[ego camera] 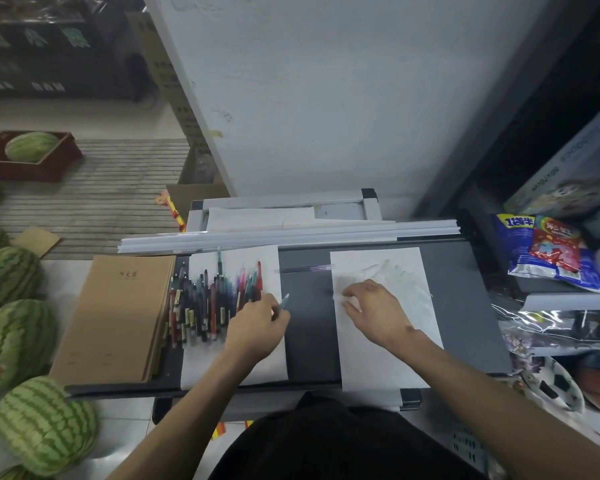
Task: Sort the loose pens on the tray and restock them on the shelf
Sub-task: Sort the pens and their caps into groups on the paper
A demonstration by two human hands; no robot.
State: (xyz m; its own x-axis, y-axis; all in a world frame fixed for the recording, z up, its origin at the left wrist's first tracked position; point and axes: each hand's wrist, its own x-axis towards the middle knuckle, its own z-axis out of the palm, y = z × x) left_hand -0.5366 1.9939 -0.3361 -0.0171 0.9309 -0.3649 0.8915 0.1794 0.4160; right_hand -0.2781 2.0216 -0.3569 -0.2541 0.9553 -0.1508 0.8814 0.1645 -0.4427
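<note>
A heap of loose pens in several colours lies on a white sheet at the left of the dark grey tray. My left hand sits at the heap's right edge and pinches a teal pen that points up and right. My right hand rests with fingers curled on pale, blurred pens on a second white sheet at the right. One purple pen lies alone across the tray between the sheets.
A stack of brown notebooks lies on the tray's left end. White strips run along its far edge. Watermelons line the floor at left. Snack bags, boxes and a football crowd the right side.
</note>
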